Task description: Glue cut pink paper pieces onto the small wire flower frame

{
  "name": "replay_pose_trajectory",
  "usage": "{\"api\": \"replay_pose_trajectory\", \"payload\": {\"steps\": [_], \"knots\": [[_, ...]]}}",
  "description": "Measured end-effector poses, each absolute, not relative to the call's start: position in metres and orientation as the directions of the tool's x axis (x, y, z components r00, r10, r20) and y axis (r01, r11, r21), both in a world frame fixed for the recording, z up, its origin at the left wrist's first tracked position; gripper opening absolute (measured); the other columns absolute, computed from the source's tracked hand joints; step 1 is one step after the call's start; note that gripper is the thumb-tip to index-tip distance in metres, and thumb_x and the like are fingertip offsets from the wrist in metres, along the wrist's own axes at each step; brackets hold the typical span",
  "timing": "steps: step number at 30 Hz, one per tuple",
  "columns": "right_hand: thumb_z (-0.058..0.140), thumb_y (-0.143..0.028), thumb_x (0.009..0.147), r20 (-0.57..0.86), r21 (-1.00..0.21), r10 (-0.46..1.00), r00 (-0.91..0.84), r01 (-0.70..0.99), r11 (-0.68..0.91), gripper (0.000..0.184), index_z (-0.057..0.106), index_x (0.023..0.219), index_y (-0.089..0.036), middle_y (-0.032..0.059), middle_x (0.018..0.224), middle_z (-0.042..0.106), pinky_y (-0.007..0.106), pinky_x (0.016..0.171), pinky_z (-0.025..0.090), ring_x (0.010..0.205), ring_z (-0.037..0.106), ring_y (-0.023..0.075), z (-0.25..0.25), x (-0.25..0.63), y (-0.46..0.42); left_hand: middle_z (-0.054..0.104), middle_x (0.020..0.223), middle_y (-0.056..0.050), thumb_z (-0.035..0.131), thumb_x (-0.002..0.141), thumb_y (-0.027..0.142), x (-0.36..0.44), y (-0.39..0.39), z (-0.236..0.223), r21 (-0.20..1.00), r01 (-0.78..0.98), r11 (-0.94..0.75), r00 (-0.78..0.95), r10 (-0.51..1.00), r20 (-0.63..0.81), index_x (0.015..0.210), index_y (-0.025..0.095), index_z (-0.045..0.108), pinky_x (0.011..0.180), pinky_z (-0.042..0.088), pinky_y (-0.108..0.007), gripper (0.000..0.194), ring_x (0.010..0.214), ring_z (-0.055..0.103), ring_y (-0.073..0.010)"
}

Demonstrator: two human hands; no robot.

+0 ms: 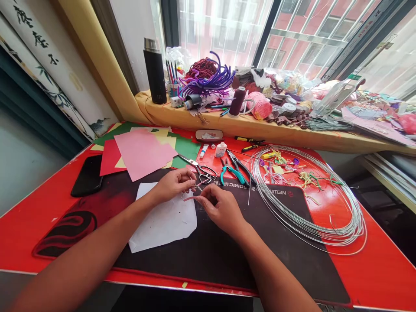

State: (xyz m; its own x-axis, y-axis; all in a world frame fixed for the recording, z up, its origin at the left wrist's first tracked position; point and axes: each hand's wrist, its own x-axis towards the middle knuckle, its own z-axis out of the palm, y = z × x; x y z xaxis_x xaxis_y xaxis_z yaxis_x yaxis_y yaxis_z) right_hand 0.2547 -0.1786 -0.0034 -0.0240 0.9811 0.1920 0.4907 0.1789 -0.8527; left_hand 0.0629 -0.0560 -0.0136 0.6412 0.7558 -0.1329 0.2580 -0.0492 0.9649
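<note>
Above a white sheet of paper [165,221], both hands meet with fingers pinched. My left hand [173,184] is closed on a small piece of thin wire [196,187], whose exact shape is too small to make out. Between the thumb and fingers of my right hand [222,208] is a narrow pink strip [189,199], its free end pointing left over the paper. The fingertips of the two hands nearly touch. Just beyond them lie scissors [203,171], teal-handled pliers [232,173] and black-handled pliers [240,164].
A large wire coil [344,229] lies at the right, with yarn scraps [279,167] inside. Coloured paper [143,151] and a black phone [87,175] are at the left. A small white bottle [220,150] stands behind the pliers. The windowsill holds a flask [155,73] and yarn [260,105].
</note>
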Motion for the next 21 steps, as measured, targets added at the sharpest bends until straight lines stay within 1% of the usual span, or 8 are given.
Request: {"api": "replay_pose_trajectory", "payload": {"steps": [4,9,10,12,15,17,21], "knots": [[0.070,-0.036,0.099,0.160,-0.869,0.987,0.005,0.474,0.138,0.016,0.067,0.089,-0.024,-0.0006,0.075,0.073,0.028,0.058,0.040,0.061,0.059,0.0162,-0.004,0.255,-0.178,0.077,0.082,-0.003,0.072,0.089,0.047,0.064,-0.061,-0.013,0.966,0.243,-0.092,0.642,0.761,-0.090,0.099,0.021,0.065,0.073,0.055,-0.030,0.029,0.080,0.073,-0.0195],[0.069,-0.035,0.101,0.143,-0.798,0.990,0.007,0.593,0.111,0.014,0.067,0.091,-0.025,-0.0003,0.076,0.074,0.028,0.058,0.038,0.062,0.061,0.0177,-0.007,0.254,-0.178,0.076,0.087,-0.004,0.074,0.090,0.045,0.065,-0.067,-0.009,0.972,0.219,-0.090,0.636,0.769,-0.072,0.100,0.020,0.067,0.076,0.057,-0.031,0.028,0.085,0.075,-0.0211],[0.069,-0.035,0.101,0.144,-0.784,0.990,0.007,0.611,0.110,0.013,0.068,0.092,-0.025,-0.0001,0.077,0.075,0.028,0.059,0.038,0.062,0.061,0.0180,-0.008,0.254,-0.178,0.076,0.087,-0.004,0.074,0.089,0.044,0.065,-0.068,-0.008,0.975,0.206,-0.078,0.637,0.767,-0.073,0.100,0.020,0.067,0.076,0.056,-0.030,0.028,0.084,0.074,-0.0207],[0.068,-0.034,0.102,0.157,-0.764,0.988,0.012,0.635,0.114,0.011,0.068,0.095,-0.025,0.0001,0.078,0.076,0.029,0.060,0.039,0.063,0.062,0.0183,-0.010,0.254,-0.178,0.073,0.083,-0.002,0.075,0.090,0.043,0.067,-0.071,-0.007,0.984,0.170,-0.050,0.651,0.756,-0.074,0.099,0.020,0.065,0.070,0.054,-0.029,0.027,0.076,0.071,-0.0180],[0.068,-0.034,0.102,0.178,-0.746,0.984,0.020,0.655,0.122,0.011,0.069,0.096,-0.025,-0.0003,0.077,0.074,0.028,0.060,0.039,0.062,0.061,0.0180,-0.012,0.255,-0.178,0.065,0.071,0.002,0.073,0.093,0.042,0.069,-0.076,-0.004,0.991,0.133,-0.032,0.674,0.736,-0.067,0.099,0.019,0.064,0.059,0.046,-0.026,0.025,0.061,0.059,-0.0134],[0.068,-0.035,0.102,0.185,-0.742,0.982,0.026,0.660,0.122,0.012,0.070,0.096,-0.025,-0.0005,0.074,0.073,0.028,0.060,0.039,0.060,0.060,0.0175,-0.013,0.255,-0.177,0.063,0.070,0.002,0.072,0.093,0.041,0.071,-0.078,-0.003,0.990,0.129,-0.047,0.675,0.736,-0.053,0.098,0.019,0.065,0.058,0.045,-0.026,0.024,0.059,0.056,-0.0126],[0.068,-0.038,0.102,0.196,-0.739,0.979,0.052,0.664,0.112,0.016,0.070,0.093,-0.024,-0.0011,0.071,0.070,0.028,0.059,0.038,0.058,0.057,0.0167,-0.014,0.255,-0.177,0.063,0.069,0.002,0.073,0.093,0.041,0.071,-0.079,-0.005,0.992,0.117,-0.055,0.682,0.731,-0.040,0.096,0.019,0.065,0.057,0.044,-0.025,0.024,0.061,0.057,-0.0127]]}}
